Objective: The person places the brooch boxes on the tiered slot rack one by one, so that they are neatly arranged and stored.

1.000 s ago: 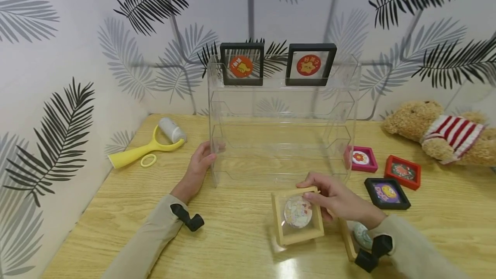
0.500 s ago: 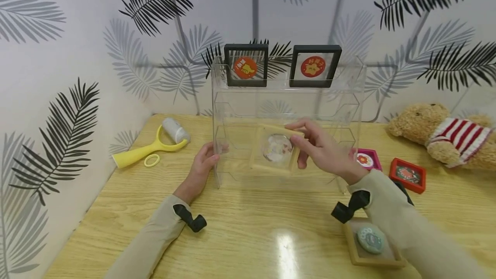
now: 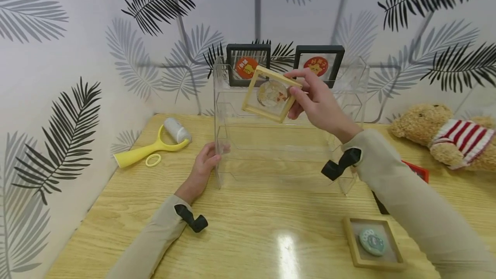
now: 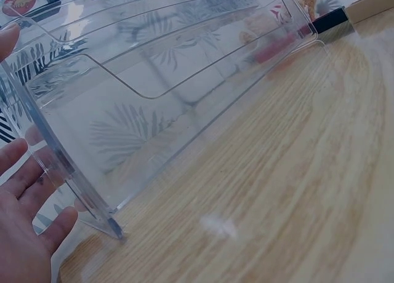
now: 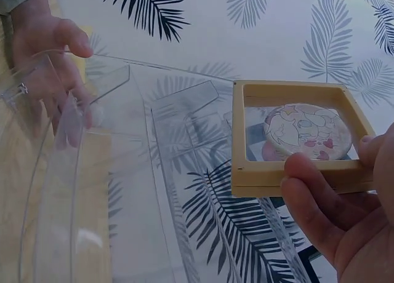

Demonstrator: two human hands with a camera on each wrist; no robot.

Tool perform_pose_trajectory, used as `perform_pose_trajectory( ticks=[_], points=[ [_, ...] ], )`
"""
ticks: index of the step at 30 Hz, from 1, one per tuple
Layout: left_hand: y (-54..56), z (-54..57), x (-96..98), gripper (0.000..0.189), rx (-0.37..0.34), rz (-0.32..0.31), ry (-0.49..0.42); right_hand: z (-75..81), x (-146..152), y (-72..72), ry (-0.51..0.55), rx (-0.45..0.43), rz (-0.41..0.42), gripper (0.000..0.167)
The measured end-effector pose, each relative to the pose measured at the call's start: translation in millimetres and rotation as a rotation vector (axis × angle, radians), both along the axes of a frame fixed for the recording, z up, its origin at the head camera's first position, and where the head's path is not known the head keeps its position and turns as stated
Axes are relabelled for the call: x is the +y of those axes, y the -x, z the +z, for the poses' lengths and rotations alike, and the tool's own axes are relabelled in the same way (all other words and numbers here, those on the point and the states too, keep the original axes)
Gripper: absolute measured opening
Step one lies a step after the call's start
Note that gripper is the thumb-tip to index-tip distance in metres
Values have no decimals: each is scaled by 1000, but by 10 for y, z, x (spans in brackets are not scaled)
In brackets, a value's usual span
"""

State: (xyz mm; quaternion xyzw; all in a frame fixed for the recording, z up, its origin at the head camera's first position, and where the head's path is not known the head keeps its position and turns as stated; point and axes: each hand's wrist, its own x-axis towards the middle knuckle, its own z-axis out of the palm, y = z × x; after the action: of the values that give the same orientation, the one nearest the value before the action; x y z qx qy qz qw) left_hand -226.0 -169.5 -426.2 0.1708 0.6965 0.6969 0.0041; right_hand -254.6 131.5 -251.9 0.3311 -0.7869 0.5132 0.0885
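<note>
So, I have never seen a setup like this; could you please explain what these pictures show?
There is no robot here, only one person. The wide picture comes from a camera on the head, looking forward and down; the two closer ones come from the left and right wrist cameras. The bare left hand touches the side of a clear rack, where two black frames stand at the top. The bare right hand holds a pale wooden frame with a round badge inside, tilted in front of the rack. On the table lie another wooden frame with a green disc, a yellow forked tool, a grey cylinder and a teddy bear. A red frame is partly hidden behind the right sleeve.
</note>
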Motion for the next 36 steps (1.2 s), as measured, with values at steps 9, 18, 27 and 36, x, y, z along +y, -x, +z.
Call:
perform_pose_trajectory(
  ticks=[9,18,27,36],
  points=[
    [-25,-22,2,53,8,-2,14,58,-114,154,-74,42,-41,35],
    [-11,-43,-10,50,17,3,24,59,-232,217,-263,96,-34,34],
    [14,-32,-15,52,38,-1,20,32,-319,257,-365,73,-6,34],
    [20,-56,-11,51,36,-6,6,33,-304,228,-430,117,35,38]
  ],
)
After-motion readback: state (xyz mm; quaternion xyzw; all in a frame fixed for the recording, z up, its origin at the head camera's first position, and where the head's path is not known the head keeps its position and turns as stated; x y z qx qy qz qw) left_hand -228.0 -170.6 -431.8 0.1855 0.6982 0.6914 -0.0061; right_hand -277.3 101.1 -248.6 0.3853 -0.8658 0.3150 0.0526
